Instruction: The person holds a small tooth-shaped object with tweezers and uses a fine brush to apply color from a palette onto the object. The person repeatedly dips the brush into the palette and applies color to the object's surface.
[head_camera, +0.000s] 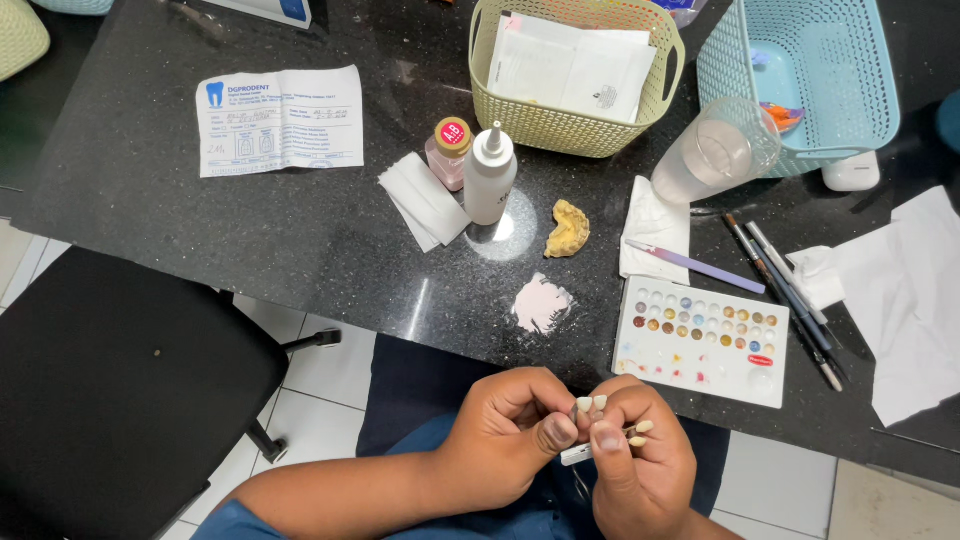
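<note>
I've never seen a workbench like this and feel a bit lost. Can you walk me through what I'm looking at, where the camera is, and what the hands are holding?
The single picture comes from a camera worn on the person's head, looking down. No machine is involved, only two bare hands. The left hand and right hand meet below the edge of the dark counter, pinching a small row of tooth-shaped pieces; a thin metal tool lies between them. On the counter lie a white paint palette with small colour wells, several brushes, a white squeeze bottle, a pink jar, a yellowish jaw-shaped cast, a patch of pink powder, a clear cup, a printed form and two baskets, yellow-green and blue.
</note>
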